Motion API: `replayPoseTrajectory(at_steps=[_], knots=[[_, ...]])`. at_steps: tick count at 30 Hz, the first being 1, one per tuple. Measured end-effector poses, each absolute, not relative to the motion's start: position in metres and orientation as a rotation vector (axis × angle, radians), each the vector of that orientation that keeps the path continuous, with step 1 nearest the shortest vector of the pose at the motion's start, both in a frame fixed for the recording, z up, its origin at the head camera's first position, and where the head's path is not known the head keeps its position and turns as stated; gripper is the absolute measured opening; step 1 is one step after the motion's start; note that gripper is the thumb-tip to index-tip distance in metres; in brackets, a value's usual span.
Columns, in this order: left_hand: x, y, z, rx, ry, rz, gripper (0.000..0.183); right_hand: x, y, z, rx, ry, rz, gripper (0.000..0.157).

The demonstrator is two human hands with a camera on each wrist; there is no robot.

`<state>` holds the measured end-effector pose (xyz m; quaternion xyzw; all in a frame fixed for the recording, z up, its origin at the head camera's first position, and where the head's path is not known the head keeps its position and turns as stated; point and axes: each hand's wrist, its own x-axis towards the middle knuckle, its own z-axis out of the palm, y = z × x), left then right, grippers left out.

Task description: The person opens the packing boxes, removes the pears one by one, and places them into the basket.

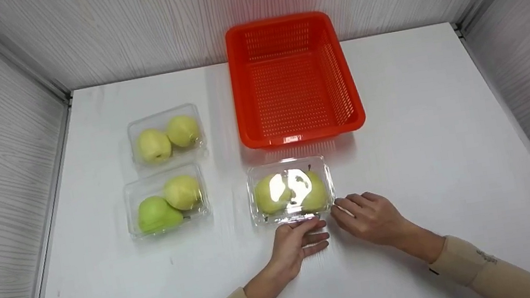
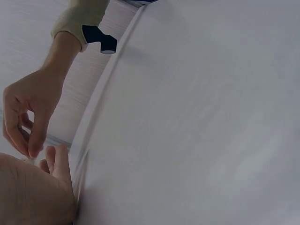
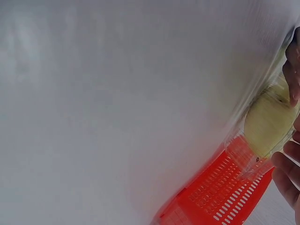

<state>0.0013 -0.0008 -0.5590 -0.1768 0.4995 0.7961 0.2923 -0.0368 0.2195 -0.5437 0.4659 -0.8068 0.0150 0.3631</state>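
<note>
A clear plastic clamshell box (image 1: 254,200) with two yellow-green pears inside lies in front of the red basket, its lid down and catching glare. My left hand (image 1: 293,247) is at the box's front edge, thumb and forefinger pinching the rim while the other fingers stretch out to the right. At the front right corner, my right hand (image 1: 373,219) has its fingers bent and its fingertips on the rim. In the left wrist view the right hand (image 2: 35,105) brings thumb and forefinger together there. The right wrist view shows a pear (image 3: 267,124) through the plastic.
The red perforated basket (image 1: 302,136) stands at the back centre with nothing in it. At left, two more clear boxes sit one behind the other: the rear box (image 1: 163,117) holds two yellow fruits, and the front box (image 1: 132,195) a green pear and a yellow fruit. Panels enclose the white table (image 1: 428,119).
</note>
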Motion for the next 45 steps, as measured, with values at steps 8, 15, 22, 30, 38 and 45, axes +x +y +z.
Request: replayPoseTrajectory(at_steps=[8, 15, 22, 30, 38, 45], knots=[[0.0, 0.001, -0.559, -0.449, 1.332, 2.123, 0.031, -0.038, 0.22, -0.545, 1.21, -2.064, 0.005, 0.026], [-0.001, 0.002, -0.559, -0.454, 1.337, 2.131, 0.03, -0.039, 0.221, -0.546, 1.226, -2.075, 0.004, 0.027], [-0.002, 0.003, -0.561, -0.479, 1.349, 2.129, 0.03, -0.04, 0.221, -0.546, 1.241, -2.071, 0.002, 0.029], [-0.001, 0.003, -0.562, -0.44, 1.37, 2.151, 0.03, -0.045, 0.221, -0.542, 1.293, -2.015, -0.052, 0.032], [-0.002, 0.002, -0.562, -0.422, 1.367, 2.156, 0.029, -0.053, 0.218, -0.544, 1.38, -1.922, -0.099, 0.033], [0.001, 0.004, -0.56, -0.441, 1.376, 2.159, 0.031, -0.061, 0.221, -0.546, 1.453, -1.825, -0.179, 0.035]])
